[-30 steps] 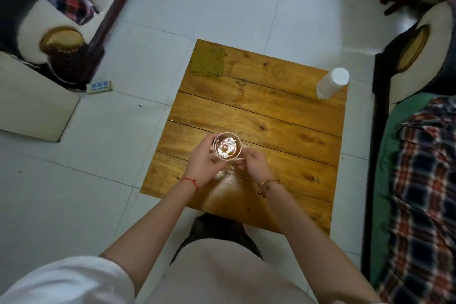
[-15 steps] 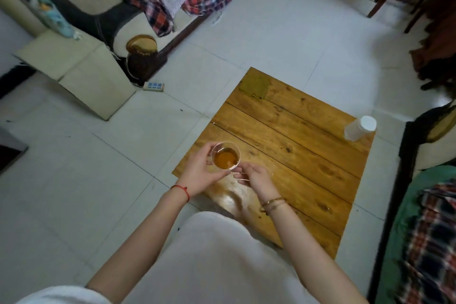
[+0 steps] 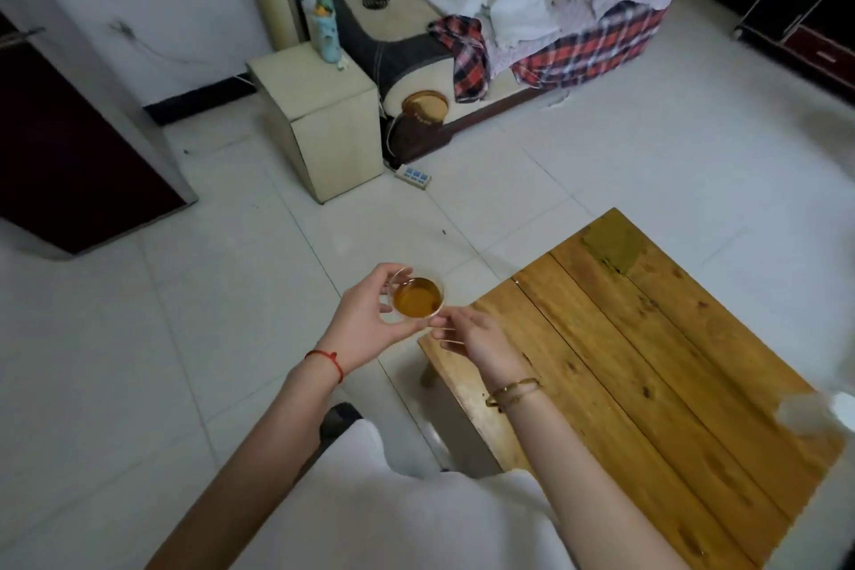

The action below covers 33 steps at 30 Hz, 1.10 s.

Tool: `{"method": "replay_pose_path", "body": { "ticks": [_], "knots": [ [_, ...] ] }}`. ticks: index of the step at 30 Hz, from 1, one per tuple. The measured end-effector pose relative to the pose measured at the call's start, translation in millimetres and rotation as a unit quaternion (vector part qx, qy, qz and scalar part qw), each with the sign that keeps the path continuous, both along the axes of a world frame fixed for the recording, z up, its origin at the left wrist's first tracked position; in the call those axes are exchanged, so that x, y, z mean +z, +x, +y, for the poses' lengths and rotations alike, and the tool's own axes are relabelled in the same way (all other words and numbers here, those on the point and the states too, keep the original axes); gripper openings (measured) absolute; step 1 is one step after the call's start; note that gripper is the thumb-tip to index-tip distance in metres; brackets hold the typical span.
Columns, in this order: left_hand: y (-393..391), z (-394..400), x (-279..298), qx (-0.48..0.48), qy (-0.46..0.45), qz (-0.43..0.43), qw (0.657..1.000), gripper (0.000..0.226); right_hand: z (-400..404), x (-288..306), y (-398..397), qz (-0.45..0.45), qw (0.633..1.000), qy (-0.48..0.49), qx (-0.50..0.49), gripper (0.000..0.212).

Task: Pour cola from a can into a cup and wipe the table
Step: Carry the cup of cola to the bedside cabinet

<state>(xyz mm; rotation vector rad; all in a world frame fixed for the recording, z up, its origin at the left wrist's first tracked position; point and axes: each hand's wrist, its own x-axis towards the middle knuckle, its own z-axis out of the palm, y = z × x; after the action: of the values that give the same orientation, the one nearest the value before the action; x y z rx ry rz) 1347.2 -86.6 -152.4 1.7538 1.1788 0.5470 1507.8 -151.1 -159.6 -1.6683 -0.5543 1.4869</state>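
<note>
A clear cup (image 3: 418, 299) is held up in the air, past the left corner of the table (image 3: 657, 366) and over the white floor (image 3: 208, 338). The cup is not touching the table. Brown drink is seen inside the cup, filling the bottom part of it. The cup is kept upright.

The cup is gripped by the left hand (image 3: 365, 322). Its thumb is curled over the near side of the rim and its fingers are wrapped around the far side and under it. A red string is worn on that wrist.

The right hand (image 3: 476, 340) is placed just beside the cup, at its right lower edge. Its fingers (image 3: 446, 315) are loosely spread and bent a little, and the tips are touching or almost touching the cup; which one cannot be told. Gold bangles are worn on that wrist.

A white bottle (image 3: 828, 410) is seen blurred at the right edge of the table. What is in it cannot be told. A green patch (image 3: 615, 245) is seen at the far corner of the table.
</note>
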Motion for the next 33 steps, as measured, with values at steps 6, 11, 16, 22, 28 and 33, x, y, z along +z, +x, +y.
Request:
{"method": "replay_pose_path", "body": {
  "ticks": [6,11,16,22,28,33],
  "knots": [
    [-74.6,76.9,14.7,0.049,0.003,-0.002,0.999,0.073,90.8,10.9,-69.3,0.013,0.999,0.026,0.044,0.029],
    [-134.0,148.0,27.9,0.078,0.018,0.006,0.997,0.072,170.3,17.5,-128.3,0.022,0.996,0.051,0.064,0.028],
    [-180.4,212.7,38.5,0.099,0.023,0.005,0.995,0.073,241.7,21.3,-171.4,0.032,0.994,0.05,0.088,0.03],
    [-202.9,282.4,36.6,0.12,0.014,0.002,0.993,0.07,318.4,21.3,-190.3,0.019,0.99,0.053,0.126,0.033],
    [-207.5,374.7,29.0,0.128,0.012,-0.001,0.992,0.07,412.8,12.6,-193.5,0.015,0.989,0.058,0.134,0.034],
    [-200.9,468.6,28.2,0.13,0.015,-0.007,0.991,0.068,506.4,11.7,-185.5,0.015,0.989,0.065,0.132,0.033]
  ]
}}
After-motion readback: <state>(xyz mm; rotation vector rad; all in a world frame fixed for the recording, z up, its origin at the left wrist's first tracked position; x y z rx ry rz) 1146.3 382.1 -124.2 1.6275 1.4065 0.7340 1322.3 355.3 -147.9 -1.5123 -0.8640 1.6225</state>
